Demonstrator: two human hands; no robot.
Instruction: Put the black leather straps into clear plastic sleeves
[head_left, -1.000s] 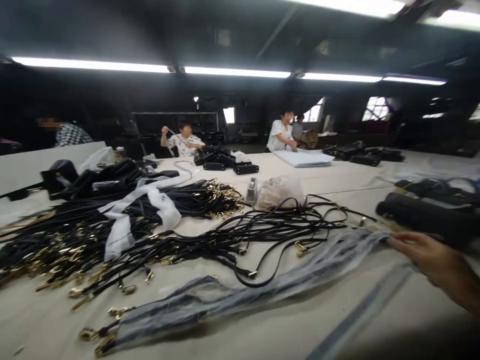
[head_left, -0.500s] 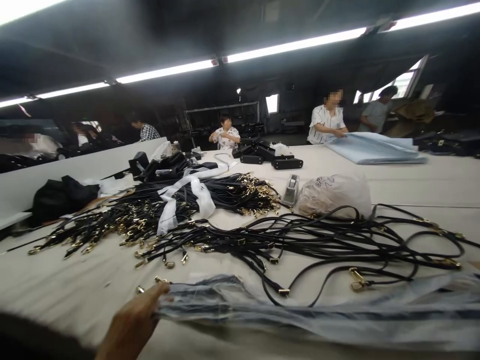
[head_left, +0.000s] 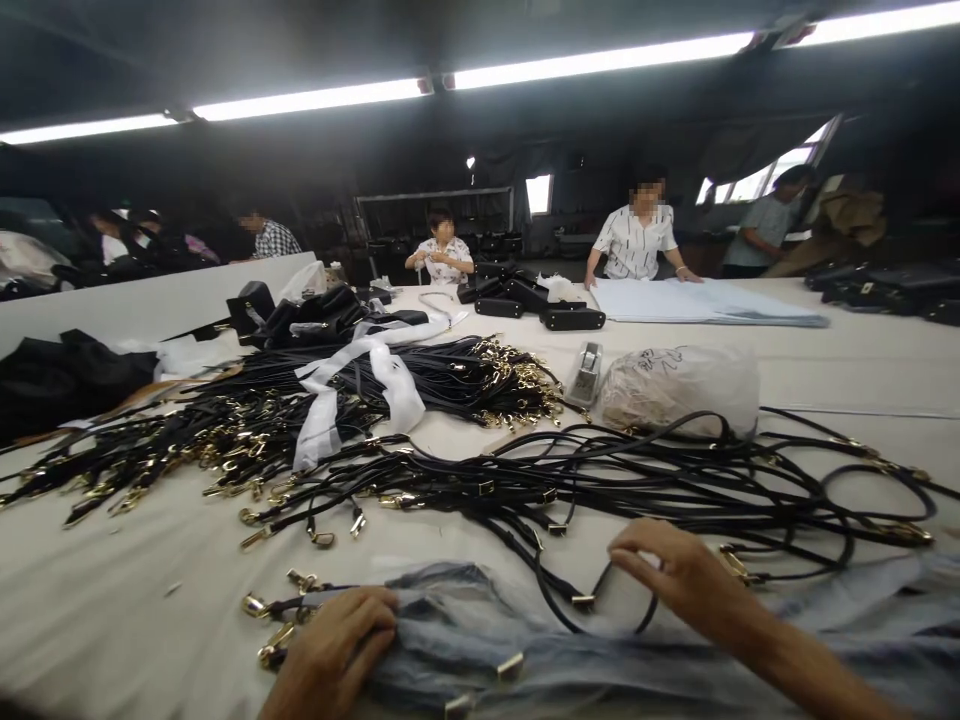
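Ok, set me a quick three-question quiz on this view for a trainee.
1. Which hand rests on the plastic-wrapped straps near their end clasps?
2. The metal fittings on the strap pile are: a) gold b) silver c) blue.
3. True or false: the white strip lies entirely beneath the strap pile.

Key: 1. The left hand. 2. a. 3. False; the white strip lies across the top.

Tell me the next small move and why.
Probably have the right hand ease the black strap back from the plastic-wrapped bundle: that hand is at the strap, whose loop lies close to the bundle, and the left hand rests on the bundle. Whether the strap is gripped is unclear.
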